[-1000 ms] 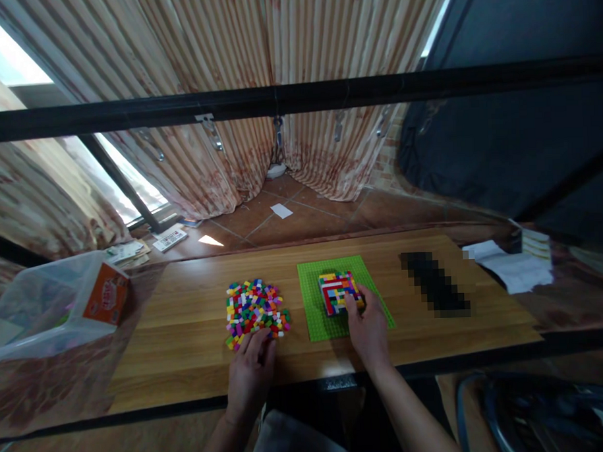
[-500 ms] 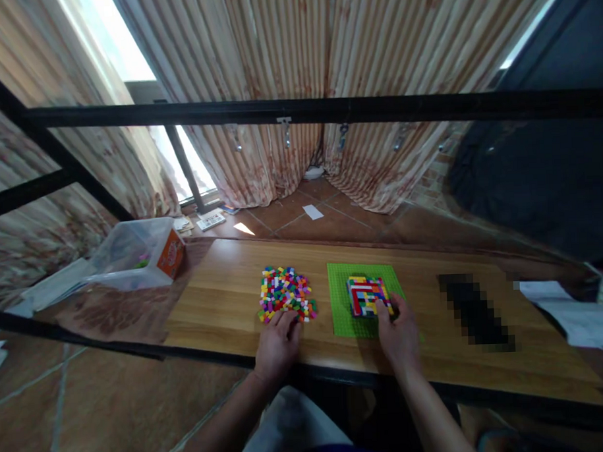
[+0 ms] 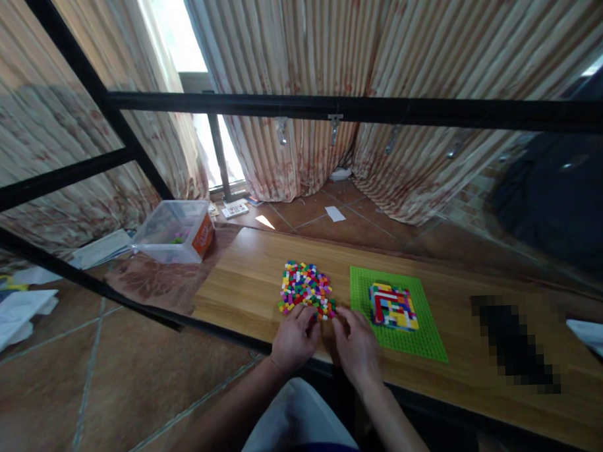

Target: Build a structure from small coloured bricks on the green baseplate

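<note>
A heap of small colourful building bricks (image 3: 303,285) lies loose on the wooden table. At its near edge is my left hand (image 3: 293,338), fingers curled together; whatever they pinch is too small to make out. Just right of it, my right hand (image 3: 359,346) hovers by the heap's near right corner, thumb and fingers apart, with nothing visible in it. A green baseplate (image 3: 429,340) lies to the right. On it stands a low block built of multicoloured bricks (image 3: 394,306), with rows of red, white, yellow and blue on top. Neither hand is on that block.
A blurred-out dark object (image 3: 516,344) lies on the table's right side. Beyond the left end, a clear plastic box (image 3: 176,234) with an orange label sits on the floor. A black metal bar (image 3: 307,106) crosses in front of the curtains. Papers lie on the floor.
My right hand has left the brick block and moved left to the loose heap, beside my left hand. The whole view has turned, so things appear shifted right.
</note>
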`<action>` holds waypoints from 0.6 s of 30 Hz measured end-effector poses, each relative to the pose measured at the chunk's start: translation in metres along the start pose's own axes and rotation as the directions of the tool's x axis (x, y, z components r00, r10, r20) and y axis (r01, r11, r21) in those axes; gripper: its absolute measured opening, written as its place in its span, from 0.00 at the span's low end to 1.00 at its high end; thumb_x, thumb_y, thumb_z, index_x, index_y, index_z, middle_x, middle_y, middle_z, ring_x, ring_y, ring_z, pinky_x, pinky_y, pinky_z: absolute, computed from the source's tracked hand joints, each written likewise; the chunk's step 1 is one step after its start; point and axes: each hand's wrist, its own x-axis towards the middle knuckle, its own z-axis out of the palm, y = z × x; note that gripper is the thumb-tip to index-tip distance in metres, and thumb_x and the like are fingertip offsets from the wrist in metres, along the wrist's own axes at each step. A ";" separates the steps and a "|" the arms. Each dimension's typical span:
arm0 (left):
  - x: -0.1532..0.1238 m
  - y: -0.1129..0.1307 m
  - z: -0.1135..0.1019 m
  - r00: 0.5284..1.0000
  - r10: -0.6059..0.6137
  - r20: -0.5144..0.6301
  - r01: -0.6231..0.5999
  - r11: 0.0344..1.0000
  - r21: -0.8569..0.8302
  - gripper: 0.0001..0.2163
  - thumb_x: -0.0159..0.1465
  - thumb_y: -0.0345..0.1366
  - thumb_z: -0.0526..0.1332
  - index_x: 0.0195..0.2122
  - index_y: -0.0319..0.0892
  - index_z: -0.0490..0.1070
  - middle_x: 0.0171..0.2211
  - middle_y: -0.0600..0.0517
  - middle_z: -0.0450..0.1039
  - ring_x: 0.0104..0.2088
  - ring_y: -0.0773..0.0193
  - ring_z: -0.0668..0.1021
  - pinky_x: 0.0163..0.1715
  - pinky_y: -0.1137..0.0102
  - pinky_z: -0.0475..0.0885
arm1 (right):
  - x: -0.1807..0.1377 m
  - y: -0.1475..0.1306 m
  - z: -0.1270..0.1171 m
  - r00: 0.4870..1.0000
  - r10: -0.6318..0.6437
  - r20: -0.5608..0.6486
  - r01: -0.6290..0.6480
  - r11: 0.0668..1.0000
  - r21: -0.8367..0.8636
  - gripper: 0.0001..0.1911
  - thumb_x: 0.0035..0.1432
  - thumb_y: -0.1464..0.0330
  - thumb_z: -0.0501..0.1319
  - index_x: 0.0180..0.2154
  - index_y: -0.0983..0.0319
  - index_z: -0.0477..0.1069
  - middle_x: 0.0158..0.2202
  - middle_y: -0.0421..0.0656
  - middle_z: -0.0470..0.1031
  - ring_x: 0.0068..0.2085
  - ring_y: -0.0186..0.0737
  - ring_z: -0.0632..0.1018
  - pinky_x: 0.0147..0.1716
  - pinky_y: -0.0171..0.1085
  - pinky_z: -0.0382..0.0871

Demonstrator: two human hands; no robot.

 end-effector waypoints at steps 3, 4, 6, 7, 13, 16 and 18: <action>0.000 -0.001 0.001 1.000 -0.002 0.001 0.002 1.000 0.006 0.11 0.61 0.30 0.58 0.45 0.41 0.68 0.40 0.48 0.72 0.39 0.62 0.76 0.40 0.67 0.74 | 0.009 0.000 0.008 0.999 0.000 0.044 0.001 1.000 -0.014 0.16 0.62 0.63 0.51 0.41 0.61 0.74 0.38 0.47 0.77 0.42 0.44 0.75 0.45 0.44 0.67; -0.001 -0.001 0.001 1.000 -0.002 -0.001 0.002 1.000 0.010 0.11 0.61 0.30 0.58 0.45 0.42 0.68 0.40 0.48 0.72 0.40 0.62 0.76 0.40 0.67 0.74 | 0.010 0.000 0.009 0.999 0.006 0.053 -0.005 1.000 -0.011 0.16 0.62 0.63 0.51 0.40 0.60 0.75 0.38 0.47 0.77 0.42 0.44 0.75 0.44 0.44 0.67; -0.001 -0.001 0.002 1.000 -0.001 -0.008 0.001 1.000 0.018 0.11 0.61 0.30 0.58 0.45 0.42 0.68 0.40 0.48 0.72 0.40 0.62 0.76 0.41 0.67 0.74 | 0.010 -0.001 0.009 0.999 0.026 0.044 -0.027 0.999 0.025 0.16 0.63 0.62 0.50 0.39 0.61 0.75 0.37 0.47 0.77 0.42 0.44 0.75 0.44 0.44 0.67; -0.001 -0.001 0.002 1.000 0.000 -0.010 0.000 1.000 0.022 0.11 0.61 0.30 0.58 0.45 0.42 0.68 0.40 0.48 0.72 0.41 0.61 0.76 0.41 0.67 0.74 | 0.010 -0.001 0.007 0.999 0.043 0.029 -0.044 0.997 0.058 0.17 0.63 0.62 0.50 0.39 0.61 0.75 0.38 0.47 0.77 0.42 0.44 0.75 0.44 0.44 0.67; 0.000 -0.002 0.002 1.000 0.005 -0.024 -0.004 0.998 0.056 0.10 0.62 0.31 0.57 0.45 0.43 0.69 0.41 0.49 0.74 0.41 0.61 0.77 0.42 0.66 0.74 | -0.005 -0.002 -0.022 0.988 0.153 -0.030 -0.140 0.954 0.264 0.17 0.63 0.60 0.52 0.43 0.60 0.76 0.42 0.49 0.77 0.44 0.43 0.76 0.45 0.44 0.69; 0.001 -0.003 0.002 0.999 0.017 -0.042 -0.013 0.997 0.072 0.10 0.62 0.31 0.56 0.45 0.43 0.69 0.40 0.49 0.74 0.41 0.61 0.78 0.42 0.66 0.75 | -0.016 0.004 -0.041 0.970 0.241 -0.022 -0.220 0.916 0.336 0.15 0.61 0.59 0.55 0.41 0.59 0.76 0.42 0.47 0.77 0.44 0.43 0.76 0.47 0.45 0.68; 0.002 -0.003 0.002 0.999 0.028 -0.044 -0.024 0.996 0.085 0.10 0.63 0.31 0.55 0.45 0.43 0.69 0.41 0.49 0.74 0.41 0.61 0.78 0.42 0.66 0.75 | -0.020 0.009 -0.053 0.932 0.361 -0.031 -0.315 0.851 0.420 0.13 0.59 0.58 0.59 0.39 0.59 0.76 0.41 0.46 0.77 0.43 0.43 0.76 0.46 0.45 0.68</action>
